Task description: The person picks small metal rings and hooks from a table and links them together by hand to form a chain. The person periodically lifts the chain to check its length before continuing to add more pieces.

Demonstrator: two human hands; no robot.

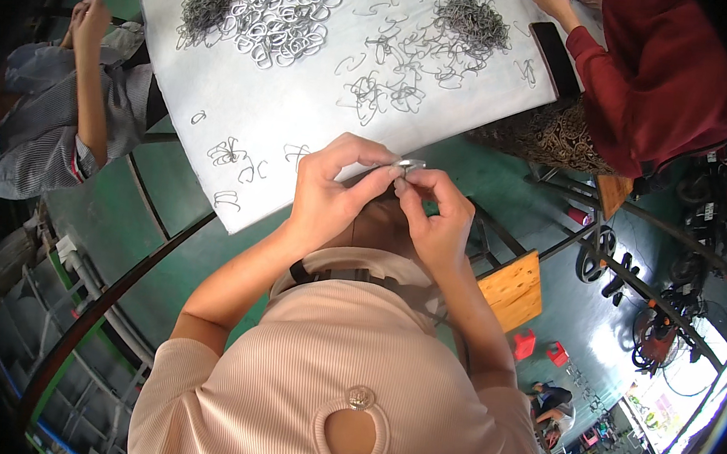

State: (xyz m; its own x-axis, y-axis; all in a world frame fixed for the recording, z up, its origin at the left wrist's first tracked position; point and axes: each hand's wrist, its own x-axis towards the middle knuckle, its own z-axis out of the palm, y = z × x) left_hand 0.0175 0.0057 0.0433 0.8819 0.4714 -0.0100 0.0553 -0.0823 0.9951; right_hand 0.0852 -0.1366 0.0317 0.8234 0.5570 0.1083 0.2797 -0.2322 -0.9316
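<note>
I see the white table (304, 111) with far piles of metal clips (278, 11), a dark flat phone (554, 56) at its right. Near edge: my left hand (325, 192) and right hand (437, 217) meet, both pinching one small metal clip (408, 165).

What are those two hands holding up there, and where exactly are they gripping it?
A small silvery metal clip, pinched between the fingertips of the left hand and the right hand, one at each end. Its exact shape is too small to tell.
</note>
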